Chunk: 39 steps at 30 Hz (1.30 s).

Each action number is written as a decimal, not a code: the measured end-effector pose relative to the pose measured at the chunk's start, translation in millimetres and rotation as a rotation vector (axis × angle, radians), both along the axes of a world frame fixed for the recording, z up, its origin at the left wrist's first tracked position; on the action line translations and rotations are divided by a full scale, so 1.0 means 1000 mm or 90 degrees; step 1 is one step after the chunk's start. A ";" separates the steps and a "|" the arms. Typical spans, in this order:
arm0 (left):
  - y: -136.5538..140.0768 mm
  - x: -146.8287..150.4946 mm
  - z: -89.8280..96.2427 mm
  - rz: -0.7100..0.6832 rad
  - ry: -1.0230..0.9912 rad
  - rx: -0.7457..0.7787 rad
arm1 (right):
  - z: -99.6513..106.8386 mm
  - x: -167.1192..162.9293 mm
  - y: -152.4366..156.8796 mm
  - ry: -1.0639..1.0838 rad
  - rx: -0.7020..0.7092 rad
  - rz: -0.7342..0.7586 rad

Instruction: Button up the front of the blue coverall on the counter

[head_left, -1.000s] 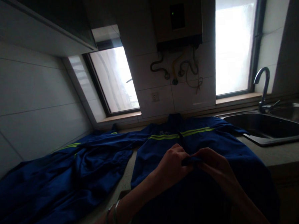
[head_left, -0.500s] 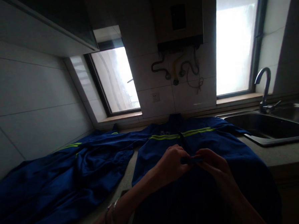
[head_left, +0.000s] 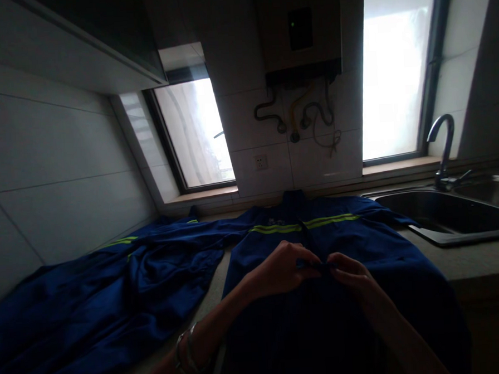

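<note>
A dark blue work jacket (head_left: 261,259) with yellow-green stripes across the chest lies spread on the counter, its collar towards the wall. My left hand (head_left: 289,267) pinches the jacket's front edge near the middle, thumb and forefinger closed on the cloth. Close beside it, my right hand (head_left: 350,271) also grips the front edge with its fingertips. A small fold of blue cloth shows between the two hands. The lower part of the jacket is very dark, so whether a button or zip is there I cannot tell.
A second blue garment (head_left: 113,294) with similar stripes lies crumpled at the left. At the right are a steel sink (head_left: 436,238) and a curved tap (head_left: 442,143). A water heater (head_left: 300,33) hangs on the wall above, and a cupboard (head_left: 78,45) juts out at upper left.
Both hands stay at the jacket's front. The fingers have shifted on the cloth, and the raised fold between them now sits lower and shows less. The garments lie as before.
</note>
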<state>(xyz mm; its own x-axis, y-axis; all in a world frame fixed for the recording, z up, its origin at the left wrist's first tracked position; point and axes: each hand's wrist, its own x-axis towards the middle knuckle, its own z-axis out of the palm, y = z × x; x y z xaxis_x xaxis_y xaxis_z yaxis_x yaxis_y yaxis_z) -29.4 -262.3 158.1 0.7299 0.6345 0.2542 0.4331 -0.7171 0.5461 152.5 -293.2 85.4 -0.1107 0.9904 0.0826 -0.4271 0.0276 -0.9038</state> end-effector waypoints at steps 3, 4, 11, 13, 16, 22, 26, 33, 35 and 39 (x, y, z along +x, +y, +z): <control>0.004 -0.002 -0.001 -0.036 0.013 0.034 | 0.000 -0.002 0.002 -0.010 0.013 -0.015; 0.005 -0.002 0.000 -0.053 0.024 0.043 | 0.001 -0.003 0.001 -0.016 0.019 -0.027; 0.011 -0.004 -0.002 -0.102 0.020 0.069 | 0.004 -0.005 -0.002 -0.073 0.082 -0.094; 0.014 -0.003 -0.006 -0.073 -0.006 0.046 | 0.006 -0.004 -0.004 -0.104 0.110 -0.143; 0.015 -0.002 -0.010 -0.043 -0.037 -0.002 | 0.008 -0.003 -0.006 -0.148 0.136 -0.198; 0.012 0.001 -0.006 -0.061 -0.080 -0.074 | 0.004 -0.003 -0.006 -0.182 0.157 -0.226; 0.012 0.001 -0.007 -0.089 -0.104 -0.112 | 0.003 -0.004 -0.006 -0.171 0.161 -0.211; 0.020 0.002 -0.021 -0.095 -0.149 -0.247 | 0.001 -0.006 -0.008 -0.197 0.176 -0.193; 0.022 0.004 -0.024 -0.083 -0.172 -0.305 | 0.001 -0.005 -0.008 -0.216 0.180 -0.195; 0.023 0.010 -0.030 -0.031 -0.228 -0.349 | 0.001 -0.004 -0.006 -0.253 0.201 -0.219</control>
<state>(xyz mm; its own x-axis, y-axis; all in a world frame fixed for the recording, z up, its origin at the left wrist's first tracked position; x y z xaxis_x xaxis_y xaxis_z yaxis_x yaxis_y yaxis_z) -19.2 -239.6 128.3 0.6911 0.7099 0.1356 0.1316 -0.3081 0.9422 148.9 -299.5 86.8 0.1289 0.9092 0.3960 0.0222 0.3965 -0.9177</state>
